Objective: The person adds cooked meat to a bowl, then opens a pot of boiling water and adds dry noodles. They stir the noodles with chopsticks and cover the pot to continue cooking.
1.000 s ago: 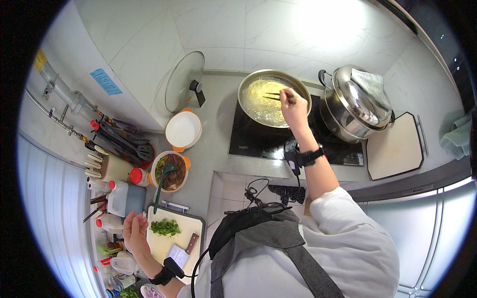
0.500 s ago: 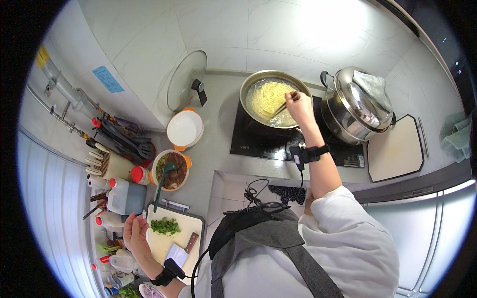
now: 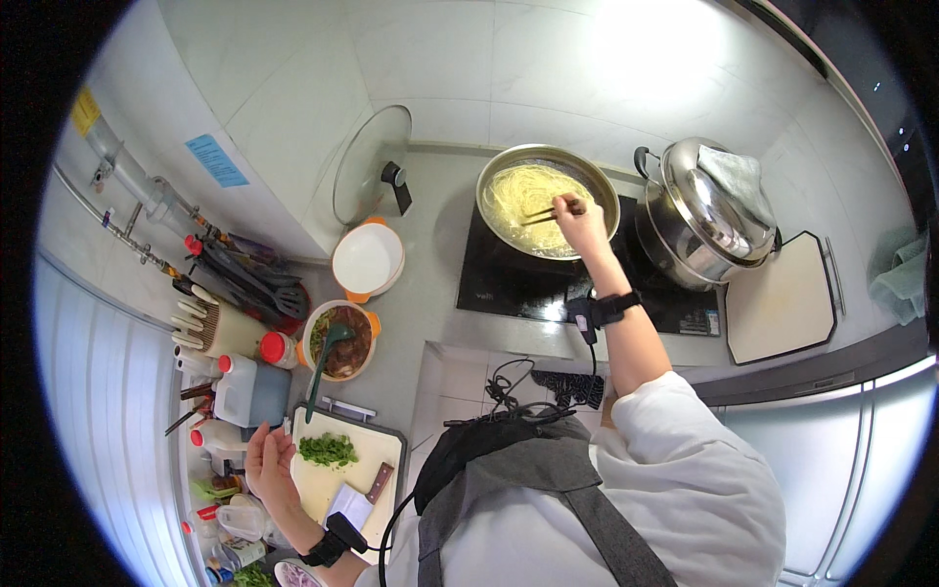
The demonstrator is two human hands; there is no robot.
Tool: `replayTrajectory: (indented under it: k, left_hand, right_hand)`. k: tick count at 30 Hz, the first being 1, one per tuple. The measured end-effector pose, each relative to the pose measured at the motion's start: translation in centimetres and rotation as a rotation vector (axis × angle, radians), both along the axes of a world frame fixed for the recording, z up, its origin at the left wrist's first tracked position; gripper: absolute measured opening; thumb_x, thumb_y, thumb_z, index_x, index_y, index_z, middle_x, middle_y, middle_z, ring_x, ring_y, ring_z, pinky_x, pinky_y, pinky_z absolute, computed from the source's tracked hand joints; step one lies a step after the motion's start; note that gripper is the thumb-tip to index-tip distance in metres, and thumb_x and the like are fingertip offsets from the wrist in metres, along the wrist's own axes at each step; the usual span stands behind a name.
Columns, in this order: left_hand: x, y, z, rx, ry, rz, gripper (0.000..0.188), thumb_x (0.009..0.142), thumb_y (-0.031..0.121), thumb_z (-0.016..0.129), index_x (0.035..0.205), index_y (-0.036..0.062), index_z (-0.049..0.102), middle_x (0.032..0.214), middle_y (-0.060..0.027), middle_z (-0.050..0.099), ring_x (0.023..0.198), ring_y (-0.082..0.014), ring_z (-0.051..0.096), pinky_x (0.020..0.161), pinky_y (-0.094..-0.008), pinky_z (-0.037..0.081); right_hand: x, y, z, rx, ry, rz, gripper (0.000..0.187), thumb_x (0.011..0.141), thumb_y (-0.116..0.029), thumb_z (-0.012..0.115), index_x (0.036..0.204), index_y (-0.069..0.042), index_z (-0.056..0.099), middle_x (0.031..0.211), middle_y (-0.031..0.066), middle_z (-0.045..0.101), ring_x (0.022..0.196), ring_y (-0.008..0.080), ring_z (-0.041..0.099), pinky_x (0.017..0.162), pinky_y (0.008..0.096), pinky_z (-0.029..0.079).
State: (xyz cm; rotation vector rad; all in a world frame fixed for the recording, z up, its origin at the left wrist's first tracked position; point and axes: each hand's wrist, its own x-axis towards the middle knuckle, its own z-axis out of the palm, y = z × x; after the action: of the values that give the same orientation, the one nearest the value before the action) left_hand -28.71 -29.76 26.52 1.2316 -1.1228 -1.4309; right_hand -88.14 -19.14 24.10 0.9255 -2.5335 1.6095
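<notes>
Chopsticks [image 3: 537,216] are gripped in my right hand [image 3: 581,223], their tips among pale yellow noodles [image 3: 523,191]. The noodles lie in bubbling liquid in a wide metal pan [image 3: 608,196] on the black cooktop [image 3: 509,291]. My left hand [image 3: 270,460] hovers by the left edge of a cutting board [image 3: 391,445], fingers loosely extended, holding nothing that I can see. Chopped green herbs [image 3: 329,449] and a cleaver [image 3: 354,503] with a brown handle rest on that board. Behind it, a dark green ladle [image 3: 327,357] leans in an orange-handled bowl of brown sauce [image 3: 353,364].
An empty white bowl [image 3: 368,259] and an upright glass lid [image 3: 364,171] stand left of the pan. Right of it is a large lidded steel pot [image 3: 680,230], then a second board [image 3: 782,303]. Bottles [image 3: 249,388] and a knife block [image 3: 220,328] line the left wall.
My right hand has shifted slightly left and down, and the chopsticks now lie flatter across the noodles. The noodles have spread out in the pan. My left hand has hardly moved.
</notes>
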Motion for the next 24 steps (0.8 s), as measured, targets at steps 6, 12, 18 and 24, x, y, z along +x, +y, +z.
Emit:
replayTrajectory:
  k: [6,12,18,24]
  left_hand:
    - [0.2,0.3,-0.1,0.003,-0.006,0.012,0.028,0.095,0.009,0.055,0.121,-0.0002,0.057,0.1,-0.01,0.067,0.084,-0.014,0.065,0.073,-0.0246,0.055]
    - [0.0,0.1,-0.1,-0.005,0.012,-0.007,0.028,0.095,0.01,0.055,0.121,0.0002,0.057,0.1,-0.0092,0.067,0.084,-0.0139,0.065,0.073,-0.0243,0.055]
    - [0.2,0.6,0.1,-0.001,-0.013,0.034,0.028,0.095,0.01,0.055,0.122,0.0002,0.057,0.099,-0.0089,0.067,0.084,-0.0136,0.065,0.073,-0.024,0.054]
    - [-0.1,0.4,0.1,-0.011,0.009,0.002,0.029,0.095,0.01,0.055,0.123,0.0001,0.056,0.1,-0.0088,0.067,0.084,-0.0133,0.065,0.073,-0.0236,0.054]
  right_hand:
    - [0.4,0.7,2.8,-0.216,0.227,0.016,0.014,0.09,-0.013,0.062,0.094,-0.001,0.067,0.074,0.017,0.067,0.063,0.0209,0.066,0.059,0.0298,0.049]
    - [1.2,-0.2,-0.2,-0.05,-0.024,0.119,0.016,0.09,-0.016,0.064,0.095,-0.001,0.068,0.072,0.0048,0.066,0.066,0.0083,0.06,0.061,0.0233,0.047]
    - [1.3,2.2,2.9,0.089,0.323,-0.049,0.019,0.088,-0.02,0.064,0.087,-0.002,0.068,0.067,0.0174,0.065,0.063,0.0339,0.065,0.058,0.0374,0.05]
    - [2.4,-0.3,1.9,-0.042,0.154,0.279,0.016,0.09,-0.016,0.064,0.097,-0.002,0.068,0.083,0.0126,0.069,0.078,0.0155,0.067,0.07,0.0267,0.051]
